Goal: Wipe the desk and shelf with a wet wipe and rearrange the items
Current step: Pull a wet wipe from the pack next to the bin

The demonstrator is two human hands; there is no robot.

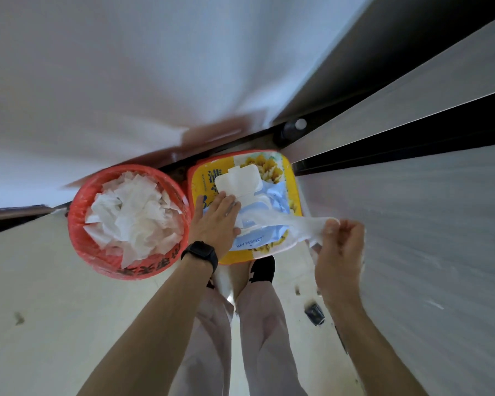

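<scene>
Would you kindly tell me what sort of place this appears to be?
Probably a home or dorm room, seen at floor level: a red bin full of crumpled tissues, a wipe pack on a yellow box, and pale floor beside white panels.

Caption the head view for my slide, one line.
Left hand presses on the wipes pack while the right hand pinches a wet wipe stretched from it, beside a red bin.

Glossy plastic wipes pack (265, 221), thin translucent wet wipe (295, 222), crumpled paper (132, 212) in red plastic basket (80, 224)
</scene>
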